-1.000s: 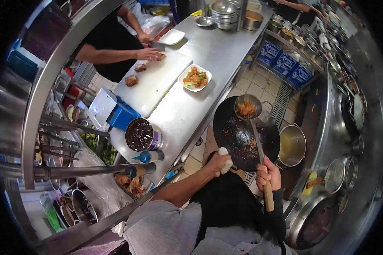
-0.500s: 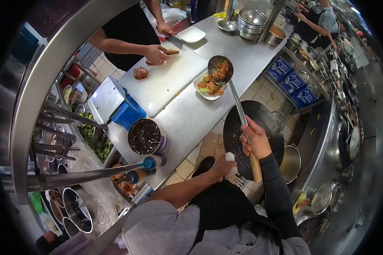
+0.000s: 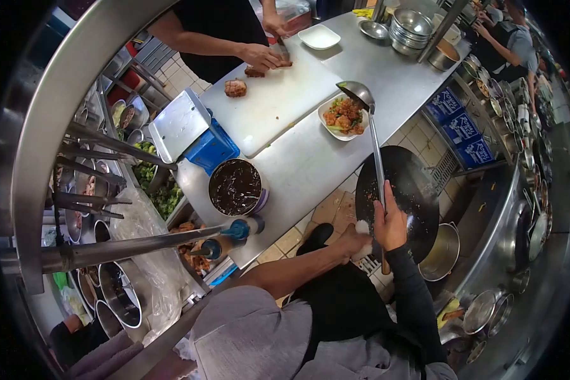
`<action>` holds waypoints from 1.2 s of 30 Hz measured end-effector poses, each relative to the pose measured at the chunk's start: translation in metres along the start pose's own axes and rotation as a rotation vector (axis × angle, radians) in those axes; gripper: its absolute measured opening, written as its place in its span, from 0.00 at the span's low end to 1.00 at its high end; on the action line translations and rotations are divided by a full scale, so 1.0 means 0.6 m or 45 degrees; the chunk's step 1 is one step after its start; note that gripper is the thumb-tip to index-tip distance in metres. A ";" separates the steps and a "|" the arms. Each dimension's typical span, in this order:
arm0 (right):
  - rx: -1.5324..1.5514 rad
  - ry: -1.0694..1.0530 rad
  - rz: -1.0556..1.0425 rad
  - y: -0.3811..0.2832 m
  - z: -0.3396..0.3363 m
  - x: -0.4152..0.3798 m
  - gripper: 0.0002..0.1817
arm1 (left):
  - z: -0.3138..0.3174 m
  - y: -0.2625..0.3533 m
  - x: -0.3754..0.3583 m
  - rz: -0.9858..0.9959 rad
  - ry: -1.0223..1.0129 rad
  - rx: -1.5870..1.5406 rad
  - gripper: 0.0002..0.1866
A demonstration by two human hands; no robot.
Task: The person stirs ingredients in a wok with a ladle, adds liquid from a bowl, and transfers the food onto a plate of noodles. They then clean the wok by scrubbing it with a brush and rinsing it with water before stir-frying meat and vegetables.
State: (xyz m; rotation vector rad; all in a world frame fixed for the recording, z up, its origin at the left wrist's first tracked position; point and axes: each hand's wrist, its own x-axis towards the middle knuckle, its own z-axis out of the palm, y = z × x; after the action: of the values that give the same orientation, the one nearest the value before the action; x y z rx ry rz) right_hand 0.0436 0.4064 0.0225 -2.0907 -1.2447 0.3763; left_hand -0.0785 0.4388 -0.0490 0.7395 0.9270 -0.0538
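My right hand [image 3: 391,218] is closed round the long handle of a ladle [image 3: 360,96]. The ladle's bowl is tipped over the upper edge of a white bowl [image 3: 325,118], which holds pieces of saucy food [image 3: 345,116] on the steel table. My left hand [image 3: 354,243] grips a white cloth [image 3: 363,240] at the near edge of a dark wok [image 3: 402,196], below the table's edge. Bits of food cling to the wok's inside.
Across the steel table [image 3: 297,171], a person's hands [image 3: 264,58] cut meat on a white board [image 3: 253,120]. Around it stand a blue scale [image 3: 212,149], a pot of dark sauce [image 3: 235,187], bottles [image 3: 237,229], an empty white dish [image 3: 320,37] and stacked metal bowls [image 3: 411,28].
The ladle has tipped, and the food it held now lies in the white bowl. My right hand has turned on the handle. The other person's knife has moved to the meat.
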 end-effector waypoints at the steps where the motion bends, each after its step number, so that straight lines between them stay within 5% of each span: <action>1: -0.010 -0.038 0.041 0.001 0.001 0.000 0.30 | 0.003 0.010 -0.009 0.024 -0.061 -0.019 0.33; 5: 0.009 -0.058 0.053 0.007 0.000 -0.002 0.30 | 0.001 -0.021 0.021 0.029 0.009 -0.038 0.29; 8: 0.010 0.107 -0.100 0.014 0.020 -0.011 0.30 | -0.002 -0.021 0.024 0.137 -0.168 -0.077 0.15; 21: 0.285 0.006 0.145 0.016 -0.008 -0.038 0.31 | 0.001 -0.046 0.029 0.151 -0.178 -0.164 0.15; 24: 0.285 0.259 -0.190 0.047 0.012 -0.031 0.31 | 0.004 -0.045 0.022 0.174 -0.122 -0.168 0.13; 26: 0.757 -0.127 0.428 0.023 -0.012 -0.028 0.31 | 0.003 -0.050 0.028 0.212 -0.165 -0.153 0.13; 36: 0.983 -0.133 0.480 0.028 -0.049 -0.050 0.30 | -0.006 -0.052 0.014 0.251 -0.203 -0.235 0.14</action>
State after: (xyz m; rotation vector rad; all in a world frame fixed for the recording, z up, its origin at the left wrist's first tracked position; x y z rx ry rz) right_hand 0.0558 0.3635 0.0302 -1.6132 -0.5897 0.9709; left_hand -0.0866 0.4197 -0.0741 0.6416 0.6934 0.1432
